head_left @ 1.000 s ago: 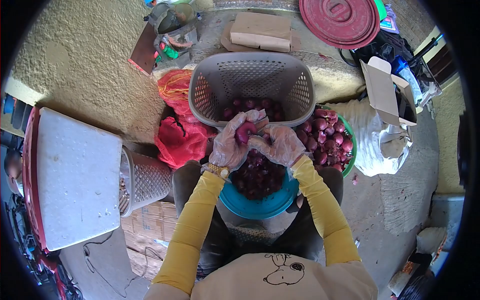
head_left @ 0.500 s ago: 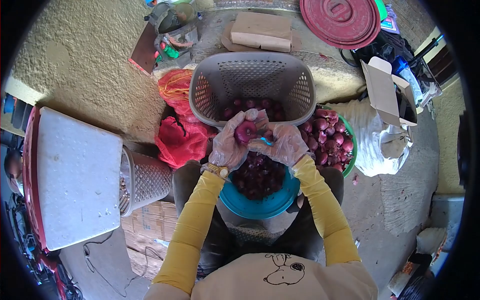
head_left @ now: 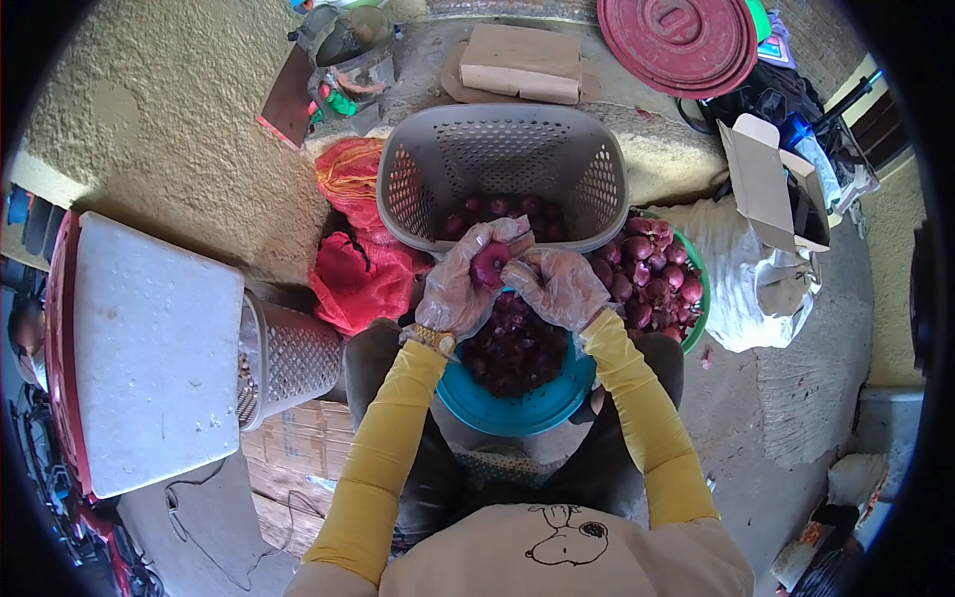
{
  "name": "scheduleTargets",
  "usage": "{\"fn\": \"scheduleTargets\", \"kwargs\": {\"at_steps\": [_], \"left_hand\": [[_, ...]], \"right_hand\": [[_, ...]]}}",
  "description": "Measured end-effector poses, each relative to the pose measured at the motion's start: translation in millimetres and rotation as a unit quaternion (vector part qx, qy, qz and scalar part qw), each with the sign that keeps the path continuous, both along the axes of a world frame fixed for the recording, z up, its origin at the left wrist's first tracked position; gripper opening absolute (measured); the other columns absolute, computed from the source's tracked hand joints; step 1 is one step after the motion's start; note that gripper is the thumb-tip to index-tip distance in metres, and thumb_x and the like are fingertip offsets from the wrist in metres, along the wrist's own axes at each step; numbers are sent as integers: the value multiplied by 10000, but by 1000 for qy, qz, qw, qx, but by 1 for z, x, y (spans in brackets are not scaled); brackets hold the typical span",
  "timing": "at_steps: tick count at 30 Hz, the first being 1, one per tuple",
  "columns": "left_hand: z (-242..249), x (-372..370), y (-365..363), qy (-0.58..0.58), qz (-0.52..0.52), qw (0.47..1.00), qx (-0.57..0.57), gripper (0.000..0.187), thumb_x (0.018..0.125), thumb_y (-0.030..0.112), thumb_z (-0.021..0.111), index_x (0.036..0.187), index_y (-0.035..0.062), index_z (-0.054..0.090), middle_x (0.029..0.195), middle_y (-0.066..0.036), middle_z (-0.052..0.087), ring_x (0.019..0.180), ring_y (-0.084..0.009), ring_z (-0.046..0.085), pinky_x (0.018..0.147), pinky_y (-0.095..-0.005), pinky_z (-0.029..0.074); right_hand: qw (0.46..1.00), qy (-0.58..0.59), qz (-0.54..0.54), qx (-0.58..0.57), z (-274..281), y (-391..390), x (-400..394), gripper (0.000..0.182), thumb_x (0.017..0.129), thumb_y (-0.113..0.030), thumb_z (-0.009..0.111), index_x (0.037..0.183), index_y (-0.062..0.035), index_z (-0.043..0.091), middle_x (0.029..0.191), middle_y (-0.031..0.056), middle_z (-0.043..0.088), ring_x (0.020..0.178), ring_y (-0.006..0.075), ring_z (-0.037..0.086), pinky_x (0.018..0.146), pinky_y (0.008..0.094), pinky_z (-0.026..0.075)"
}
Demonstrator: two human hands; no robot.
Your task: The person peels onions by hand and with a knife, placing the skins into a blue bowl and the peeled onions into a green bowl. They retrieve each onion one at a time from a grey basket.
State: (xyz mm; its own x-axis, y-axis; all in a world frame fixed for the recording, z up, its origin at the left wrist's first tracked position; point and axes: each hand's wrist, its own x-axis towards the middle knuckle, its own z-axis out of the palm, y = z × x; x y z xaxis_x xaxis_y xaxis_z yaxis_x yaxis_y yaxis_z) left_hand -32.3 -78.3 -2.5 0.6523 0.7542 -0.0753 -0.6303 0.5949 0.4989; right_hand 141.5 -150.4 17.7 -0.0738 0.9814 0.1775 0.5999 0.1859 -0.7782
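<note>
A red onion (head_left: pixel 488 266) is gripped in my left hand (head_left: pixel 453 289), its fingers wrapped round it. My right hand (head_left: pixel 560 286) is closed close beside the onion, fingertips at its right side. The small light-blue tool in its grip is now almost hidden by the fingers; its tip cannot be made out. Both hands wear clear plastic gloves. Below them, between my knees, sits a blue basin (head_left: pixel 517 413) with dark red onion skins (head_left: pixel 512 348). Just beyond the hands stands a grey perforated basket (head_left: pixel 502 124) with several red onions (head_left: pixel 502 209) at its bottom.
To the right, a green basin (head_left: pixel 704 298) is heaped with red onions (head_left: pixel 652 274), beside a white sack (head_left: pixel 741 279). Red mesh bags (head_left: pixel 363 269) lie left of the basket. Further left are a white foam board (head_left: pixel 159 353) and another perforated basket (head_left: pixel 298 358).
My right hand has turned and its fingers have drawn in against the onion, so the light-blue tool is mostly covered. The onion has shifted slightly in my left hand.
</note>
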Motion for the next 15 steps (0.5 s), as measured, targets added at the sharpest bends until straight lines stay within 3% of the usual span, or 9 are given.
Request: {"fn": "scheduleTargets", "kwargs": {"at_steps": [7, 10, 12, 13, 15], "left_hand": [[-6, 2, 1, -3, 2, 1000, -16, 379, 1043, 276, 603, 1240, -46, 635, 1347, -212, 614, 1288, -349, 579, 1154, -466, 438], [-4, 2, 1, 8, 0, 1000, -8, 396, 1058, 311, 578, 1242, -36, 632, 1346, -210, 613, 1289, -348, 579, 1147, -473, 444], [-2, 2, 0, 16, 5, 1000, -7, 407, 1062, 326, 568, 1244, -33, 628, 1348, -209, 611, 1288, -349, 580, 1142, -477, 449], [0, 2, 0, 26, 9, 1000, -7, 417, 1066, 341, 557, 1246, -29, 624, 1350, -209, 610, 1288, -349, 581, 1137, -481, 454], [3, 1, -1, 37, 12, 999, -9, 434, 1066, 359, 554, 1251, -28, 619, 1354, -211, 608, 1288, -352, 580, 1126, -484, 464]], "right_hand": [[999, 28, 14, -14, 4, -1, 0, 458, 1008, -499, 600, 1113, -73, 734, 990, 219, 724, 965, 435, 680, 824, 472, 542], [999, -16, 14, -37, 0, -1, 1, 539, 988, -567, 588, 1047, -54, 743, 913, 218, 724, 903, 432, 687, 796, 486, 539], [996, -79, 44, 23, -1, -1, 3, 393, 958, -466, 693, 1002, -82, 768, 773, 170, 700, 725, 396, 663, 681, 440, 524], [996, -79, 44, 23, -3, -1, 4, 393, 958, -466, 693, 1002, -82, 768, 773, 170, 700, 725, 396, 663, 681, 440, 524], [979, -196, 56, -5, -8, 0, 6, 393, 930, -476, 722, 997, -92, 764, 758, 172, 692, 723, 396, 667, 663, 456, 520]]}}
